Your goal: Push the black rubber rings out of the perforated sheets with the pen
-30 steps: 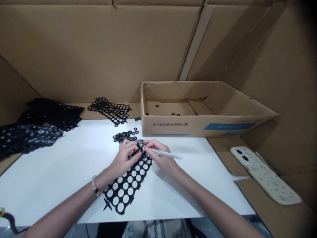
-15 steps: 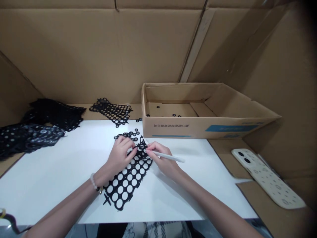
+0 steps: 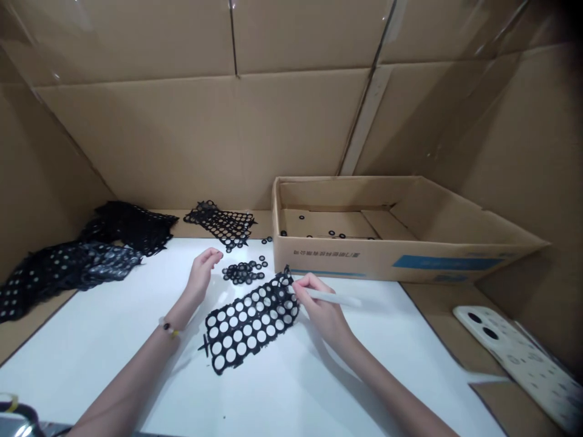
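A black perforated rubber sheet (image 3: 251, 321) with rows of round holes lies slantwise on the white board (image 3: 364, 370). My right hand (image 3: 321, 306) rests at its right end, fingers closed around a white pen-like stylus (image 3: 332, 297), whose tip is at the sheet's edge. My left hand (image 3: 200, 273) is raised off the sheet, fingers apart and holding nothing. The nearest thing to it is a small heap of black rubber rings (image 3: 243, 273), a little to its right.
A cardboard box (image 3: 364, 261) with several loose black rings inside stands behind the board at right. Piles of black perforated sheets (image 3: 130, 227) lie at left. A cream perforated plate (image 3: 514, 352) lies at right. Cardboard lines the walls.
My left hand has let go of the sheet and moved up and left. The sheet has swung to lie more crosswise. The view has tilted slightly upward.
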A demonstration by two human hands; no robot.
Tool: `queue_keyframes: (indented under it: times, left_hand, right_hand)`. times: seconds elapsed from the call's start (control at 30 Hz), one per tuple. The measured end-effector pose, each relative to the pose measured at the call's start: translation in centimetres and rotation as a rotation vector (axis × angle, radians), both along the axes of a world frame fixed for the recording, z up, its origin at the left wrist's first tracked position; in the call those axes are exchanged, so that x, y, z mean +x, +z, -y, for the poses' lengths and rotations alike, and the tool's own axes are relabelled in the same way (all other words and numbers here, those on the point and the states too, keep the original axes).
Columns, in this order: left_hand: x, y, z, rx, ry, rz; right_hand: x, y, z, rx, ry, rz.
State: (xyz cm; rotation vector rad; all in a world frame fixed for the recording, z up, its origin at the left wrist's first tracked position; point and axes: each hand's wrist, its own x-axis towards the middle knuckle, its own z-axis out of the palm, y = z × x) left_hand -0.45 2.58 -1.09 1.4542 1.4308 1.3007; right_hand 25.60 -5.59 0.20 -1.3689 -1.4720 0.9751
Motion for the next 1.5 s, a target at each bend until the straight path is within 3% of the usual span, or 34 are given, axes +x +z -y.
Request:
queue_keyframes:
  times: [0.1,0.2,0.3,0.43,0.5,0.67,0.73,0.9,1.13,1.3,1.4,1.5]
  left_hand:
    - [-0.7,-0.8,-0.6,0.024,-0.014,-0.361]
    - [-0.4,-1.8,-0.5,-0.007,-0.088,-0.599]
    - [-0.2,-1.9,-0.4,-0.048,-0.057,-0.685]
    - [-0.4,-0.8,0.1,0.004,0.043,-0.631]
    - [0.0,-0.1,0.7,0.053,0.000,-0.565]
    - [3.0,0.8,3.5,0.036,-0.508,-0.401]
    - [4.1,0.7,4.4,-0.014,-0.566,-0.399]
    - [5.2,0.7,5.2,-0.171,-0.475,-0.218]
    - [5.2,-0.5,4.9,-0.340,-0.307,0.101]
    - [4.4,-1.5,4.4,-0.425,-0.326,-0.007]
    - [3.9,-0.9,4.2,-0.499,-0.397,-0.171]
    - [3.6,0.1,4.1,-0.437,-0.480,-0.260]
  right_hand:
    - [-0.2,-0.1,0.2,0.013,0.054,0.006]
    - [-0.4,-0.2,0.5,0.030,0.071,0.016]
    - [-0.4,-0.2,0.6,0.041,0.062,0.011]
    - [-0.2,0.0,0.4,0.053,0.055,0.004]
    - [-0.2,0.2,0.3,0.068,0.079,0.008]
    - [-0.3,0.6,0.6,0.191,0.215,-0.008]
    - [-0.4,0.8,0.6,0.272,0.233,-0.011]
    - [-0.1,1.1,0.6,0.426,0.118,0.009]
    - [-0.3,1.1,1.0,0.300,0.100,0.059]
    - [-0.5,1.1,1.0,0.329,0.107,0.103]
    - [-0.4,1.1,1.0,0.320,0.095,0.092]
    - [-0.4,1.1,0.9,0.271,0.082,0.054]
